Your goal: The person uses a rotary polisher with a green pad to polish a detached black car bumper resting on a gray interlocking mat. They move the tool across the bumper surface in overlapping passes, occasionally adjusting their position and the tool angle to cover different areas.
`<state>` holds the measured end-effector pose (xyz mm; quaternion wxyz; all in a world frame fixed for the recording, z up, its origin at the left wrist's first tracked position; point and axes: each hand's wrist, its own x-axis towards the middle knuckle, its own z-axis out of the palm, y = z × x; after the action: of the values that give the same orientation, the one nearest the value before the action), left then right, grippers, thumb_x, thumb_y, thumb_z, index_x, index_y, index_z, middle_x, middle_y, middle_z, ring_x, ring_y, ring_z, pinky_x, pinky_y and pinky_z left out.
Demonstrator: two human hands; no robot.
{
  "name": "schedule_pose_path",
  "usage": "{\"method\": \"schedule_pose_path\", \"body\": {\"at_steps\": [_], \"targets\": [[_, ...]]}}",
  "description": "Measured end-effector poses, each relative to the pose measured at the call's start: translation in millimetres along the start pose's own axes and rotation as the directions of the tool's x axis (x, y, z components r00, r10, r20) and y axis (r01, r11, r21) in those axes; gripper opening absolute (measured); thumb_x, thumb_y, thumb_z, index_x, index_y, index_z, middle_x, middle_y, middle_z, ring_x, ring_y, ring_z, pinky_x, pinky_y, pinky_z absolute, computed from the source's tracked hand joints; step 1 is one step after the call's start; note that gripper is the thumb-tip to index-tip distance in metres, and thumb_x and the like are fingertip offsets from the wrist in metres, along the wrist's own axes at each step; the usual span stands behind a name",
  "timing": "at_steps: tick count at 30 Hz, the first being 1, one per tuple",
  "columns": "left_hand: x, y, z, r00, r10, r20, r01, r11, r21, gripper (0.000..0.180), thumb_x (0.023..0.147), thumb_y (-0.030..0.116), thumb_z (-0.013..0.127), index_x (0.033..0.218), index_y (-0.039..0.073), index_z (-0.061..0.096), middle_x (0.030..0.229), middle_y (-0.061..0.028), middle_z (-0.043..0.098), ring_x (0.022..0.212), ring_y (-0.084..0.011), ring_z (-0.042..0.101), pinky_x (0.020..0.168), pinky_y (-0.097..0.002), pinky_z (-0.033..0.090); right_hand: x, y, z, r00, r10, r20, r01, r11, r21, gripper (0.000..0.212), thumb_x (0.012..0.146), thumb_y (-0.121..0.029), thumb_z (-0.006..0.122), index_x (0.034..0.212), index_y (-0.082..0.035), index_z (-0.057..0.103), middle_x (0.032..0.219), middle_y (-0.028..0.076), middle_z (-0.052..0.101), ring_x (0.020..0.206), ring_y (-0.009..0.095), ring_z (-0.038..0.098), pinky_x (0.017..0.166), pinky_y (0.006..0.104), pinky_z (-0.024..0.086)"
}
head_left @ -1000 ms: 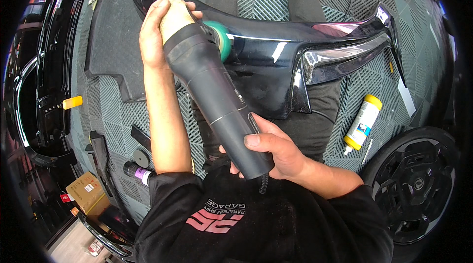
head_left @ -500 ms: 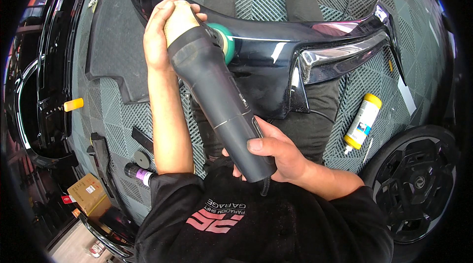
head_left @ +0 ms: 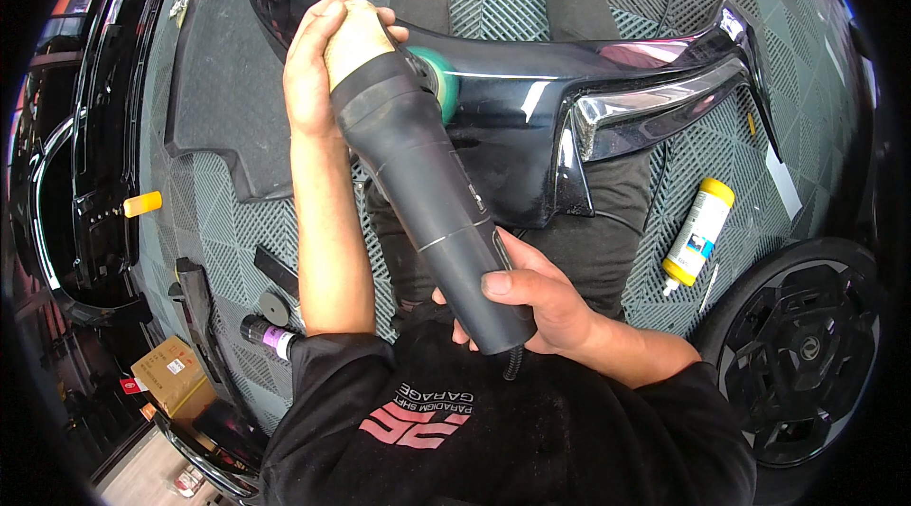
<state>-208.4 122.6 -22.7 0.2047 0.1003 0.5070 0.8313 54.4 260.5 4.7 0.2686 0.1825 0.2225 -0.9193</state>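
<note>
In the head view, holds a black power polisher point(head_left: 432, 198) in front of the torso, slanting from upper left to lower middle. Wraps the left grip point(head_left: 308, 93) around the tan-covered head point(head_left: 359, 41), with fingertips curled over the far side. Clasps the rear of the barrel with the right grip point(head_left: 543, 302), with thumb on top and fingers underneath. At the butt end, close to the black shirt point(head_left: 569, 421), a dark cord point(head_left: 513, 366). Shows a green pad point(head_left: 447, 89) facing the glossy dark car panel point(head_left: 512, 141), right at the surface; cannot tell how firmly pressed. Across the outstretched legs, that same panel, with silvery trim point(head_left: 655, 98) toward its right end. Beneath and beside its left part, a dark mat point(head_left: 223, 79) over gray floor tiles point(head_left: 213, 193). On the tiles to the right, a white-and-yellow bottle point(head_left: 700, 233), near a wheel point(head_left: 811, 349). On the left, beyond the forearm, a dark bottle with a purple label point(head_left: 268, 337) just beside a black disc point(head_left: 273, 305); lower down, a cardboard box point(head_left: 174, 375).
</note>
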Motion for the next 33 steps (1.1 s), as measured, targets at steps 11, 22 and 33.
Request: {"method": "schedule_pose_path", "body": {"at_steps": [11, 22, 33], "targets": [[0.9, -0.3, 0.9, 1.000, -0.001, 0.005, 0.001, 1.000, -0.004, 0.033, 0.103, 0.021, 0.055, 0.125, -0.002, 0.054, 0.100, -0.0269, 0.071, 0.087, -0.0358, 0.075, 0.069, -0.0420, 0.065, 0.2, -0.2, 2.1, 1.000, -0.014, -0.009, 0.014, 1.000, 0.002, 0.077, 0.089, -0.033, 0.069, 0.150, -0.001, 0.034, 0.117, 0.021, 0.065, 0.080, 0.027, 0.074, 0.067, 0.0370, 0.062], [1.5, 2.2, -7.1, 1.000, -0.001, -0.013, 0.001, 1.000, -0.011, 0.033, 0.103, 0.021, 0.055, 0.125, -0.003, 0.055, 0.101, -0.0267, 0.071, 0.087, -0.0360, 0.075, 0.070, -0.0423, 0.065, 6.5, 0.8, 3.7, 1.000, -0.014, -0.005, 0.014, 1.000, -0.009, 0.076, 0.089, -0.034, 0.069, 0.148, 0.000, 0.036, 0.117, 0.022, 0.065, 0.081, 0.028, 0.074, 0.068, 0.0366, 0.062], [3.1, 3.3, -13.3, 1.000, 0.010, 0.007, -0.010, 1.000, -0.024, 0.033, 0.103, 0.022, 0.054, 0.125, -0.003, 0.055, 0.101, -0.0269, 0.071, 0.088, -0.0359, 0.075, 0.070, -0.0423, 0.066, 10.8, -0.5, 6.0, 1.000, -0.003, -0.010, 0.003, 1.000, -0.023, 0.075, 0.089, -0.034, 0.069, 0.147, 0.001, 0.038, 0.116, 0.021, 0.065, 0.081, 0.028, 0.074, 0.067, 0.0365, 0.061]]}}
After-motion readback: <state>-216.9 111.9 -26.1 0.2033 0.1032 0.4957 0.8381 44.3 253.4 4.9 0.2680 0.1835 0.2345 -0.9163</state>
